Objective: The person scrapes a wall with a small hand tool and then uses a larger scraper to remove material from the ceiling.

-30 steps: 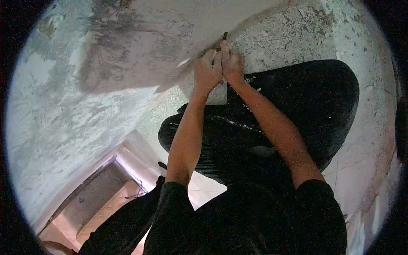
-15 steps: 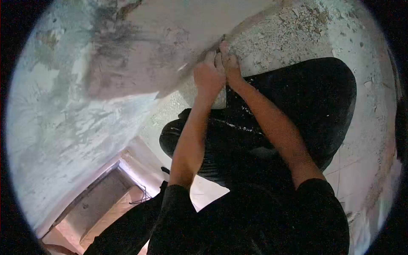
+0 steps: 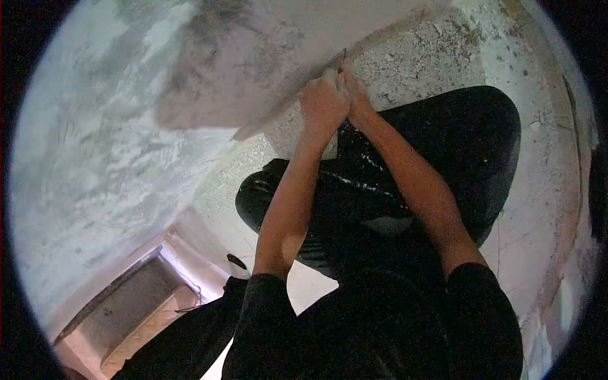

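Observation:
My left hand [image 3: 325,104] is closed in a fist at the foot of the wall, pressed side by side against my right hand [image 3: 359,98]. A thin dark tool [image 3: 344,53] pokes out beyond the fingers, its tip at the seam between wall and floor. Both hands appear closed around it, and they hide its handle, so its exact kind does not show. Beside the hands, the wall [image 3: 240,69] has a bare brownish patch with dark smudges. Crumbled plaster [image 3: 418,63] lies on the floor just right of my fingers.
My bent leg in black trousers [image 3: 456,139], flecked with white, is close below my right forearm. Whitish, patchy paint covers the wall [image 3: 95,158] at left. A doorway-like recess [image 3: 142,297] with a grey panel is at lower left. Pale flooring [image 3: 538,190] runs along the right.
My hands sit slightly further right in view, still together at the wall's foot, as the whole view shifts a little. The left hand looks more tightly closed beside the right.

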### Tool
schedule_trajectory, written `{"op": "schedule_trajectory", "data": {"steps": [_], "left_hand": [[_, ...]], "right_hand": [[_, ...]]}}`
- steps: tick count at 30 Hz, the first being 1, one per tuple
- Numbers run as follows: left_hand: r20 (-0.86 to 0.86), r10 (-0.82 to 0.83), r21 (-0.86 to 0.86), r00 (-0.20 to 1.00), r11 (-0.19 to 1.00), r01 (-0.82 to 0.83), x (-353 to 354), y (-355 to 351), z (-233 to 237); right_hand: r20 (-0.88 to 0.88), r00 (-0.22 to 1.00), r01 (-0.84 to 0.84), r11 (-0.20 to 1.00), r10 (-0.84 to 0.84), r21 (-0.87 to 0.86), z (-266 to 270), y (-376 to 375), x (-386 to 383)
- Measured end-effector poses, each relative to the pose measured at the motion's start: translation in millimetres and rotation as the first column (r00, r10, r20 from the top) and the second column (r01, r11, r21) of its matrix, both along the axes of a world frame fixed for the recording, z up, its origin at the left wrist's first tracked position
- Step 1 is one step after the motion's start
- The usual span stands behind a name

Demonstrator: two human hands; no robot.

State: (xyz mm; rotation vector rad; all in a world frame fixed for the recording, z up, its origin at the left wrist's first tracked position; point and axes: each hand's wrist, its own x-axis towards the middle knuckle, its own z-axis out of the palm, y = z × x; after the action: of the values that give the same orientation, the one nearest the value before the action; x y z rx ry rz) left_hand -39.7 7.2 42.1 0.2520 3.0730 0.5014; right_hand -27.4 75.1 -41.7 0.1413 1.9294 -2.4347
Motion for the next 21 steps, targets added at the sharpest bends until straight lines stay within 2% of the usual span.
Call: {"op": "schedule_trajectory", "data": {"steps": [1, 2, 3, 4, 5, 6, 7, 8, 9, 10, 11, 12, 13, 14, 15, 16, 18, 19, 21], "left_hand": [[-0.016, 0.007, 0.015, 1.0, 1.0, -0.006, 3, 5, 7], [-0.013, -0.012, 0.122, 1.0, 0.992, 0.013, 5, 11, 13], [-0.013, -0.027, 0.23, 1.0, 0.973, 0.029, 7, 17, 18], [-0.033, -0.013, 0.249, 0.999, 0.968, 0.021, 11, 24, 19], [-0.027, 0.056, 0.322, 0.998, 0.946, -0.044, 16, 31, 17], [-0.016, 0.127, 0.395, 0.992, 0.912, -0.111, 22, 37, 12], [-0.032, 0.155, 0.414, 0.987, 0.901, -0.128, 25, 37, -11], [-0.131, 0.154, 0.523, 0.979, 0.85, -0.063, 29, 34, -46], [-0.227, 0.162, 0.613, 0.96, 0.79, 0.012, 32, 31, -64], [-0.232, 0.185, 0.623, 0.955, 0.783, -0.001, 29, 31, -56], [-0.026, 0.176, 0.66, 0.984, 0.743, -0.115, 28, 28, -47], [0.186, 0.149, 0.668, 0.971, 0.705, -0.236, 33, 24, -46], [0.188, 0.16, 0.668, 0.969, 0.702, -0.246, 35, 22, -53], [0.113, 0.16, 0.668, 0.981, 0.718, -0.194, 33, 20, -61], [0.036, 0.151, 0.663, 0.988, 0.736, -0.137, 30, 18, -64], [0.033, 0.145, 0.662, 0.989, 0.739, -0.13, 28, 16, -67], [-0.064, 0.078, 0.592, 0.995, 0.806, -0.025, 30, 15, -74], [-0.054, 0.079, 0.596, 0.995, 0.803, -0.031, 30, 13, -77], [0.054, -0.053, 0.216, 0.997, 0.976, 0.04, 25, 6, -84]], "right_hand": [[-0.059, 0.998, 0.007, 1.0, -0.006, 0.021, 0, 7, 0], [-0.079, 0.997, 0.004, 0.999, -0.001, 0.037, -1, 16, -5], [-0.001, 1.0, 0.007, 0.99, -0.007, 0.143, -2, 25, -11], [0.073, 0.997, 0.002, 0.969, -0.021, 0.249, 1, 35, -15], [0.056, 0.998, -0.013, 0.963, -0.002, 0.269, 2, 45, -13], [-0.083, 0.992, -0.018, 0.774, 0.091, 0.633, 7, 56, -7], [-0.184, 0.956, 0.059, 0.465, 0.229, 0.884, 10, 65, -5], [-0.19, 0.947, 0.055, 0.453, 0.259, 0.89, 6, 70, -1], [-0.323, 0.89, 0.213, 0.333, 0.322, 0.919, -5, 74, 5], [-0.439, 0.807, 0.381, 0.221, 0.394, 0.898, -10, 76, 4], [-0.436, 0.798, 0.377, 0.22, 0.416, 0.9, -16, 76, 1], [-0.41, 0.801, 0.386, 0.148, 0.436, 0.911, -16, 73, 0], [-0.39, 0.805, 0.4, 0.077, 0.447, 0.913, -17, 70, -1], [-0.395, 0.802, 0.404, 0.081, 0.448, 0.911, -17, 68, -2], [-0.412, 0.808, 0.387, 0.147, 0.421, 0.91, -13, 66, -2], [-0.424, 0.816, 0.369, 0.209, 0.392, 0.906, -9, 65, -3], [-0.471, 0.788, 0.418, 0.215, 0.396, 0.882, -20, 65, -8], [-0.515, 0.754, 0.461, 0.23, 0.408, 0.857, -29, 65, -9], [-0.505, 0.762, 0.446, 0.236, 0.406, 0.863, -38, 64, -13]]}}
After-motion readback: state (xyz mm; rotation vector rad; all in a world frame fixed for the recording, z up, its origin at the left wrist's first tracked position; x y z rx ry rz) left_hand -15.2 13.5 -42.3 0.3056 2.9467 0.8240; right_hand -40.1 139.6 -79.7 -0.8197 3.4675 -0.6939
